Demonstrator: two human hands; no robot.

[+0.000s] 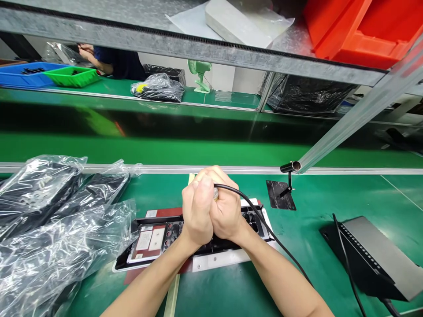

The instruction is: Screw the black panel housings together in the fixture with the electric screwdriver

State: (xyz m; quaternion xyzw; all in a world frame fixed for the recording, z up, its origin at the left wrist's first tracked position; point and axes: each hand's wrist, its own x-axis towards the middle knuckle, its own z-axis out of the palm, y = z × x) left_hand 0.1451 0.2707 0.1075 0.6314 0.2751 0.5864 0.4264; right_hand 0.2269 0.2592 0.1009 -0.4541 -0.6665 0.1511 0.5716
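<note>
On the left of the green bench (238, 290), black parts in crinkled clear plastic bags (89, 237) are heaped just beside the left end of a long, narrow black housing with white edging (216, 247). The housing is laid on a reddish-brown pad (165, 212), directly below the hands, its long axis slanted from near left to far right. Its middle is covered by both hands, so neither is clearly nearer. The left hand (197, 211) and right hand (225, 207) are pressed together, fingers curled tightly around a mostly hidden corded object (216, 192); whether its lower end is touching the housing cannot be told. From it a black cable (243, 196) is looped over the housing's right end and past the right forearm, the main obstruction there. Farther right, a black plate with a tubular bracket (280, 195) is placed near the rail, and a flat black-and-grey slotted case (373, 255) is crossed by a second black cord (343, 253), well apart from the hands.
</note>
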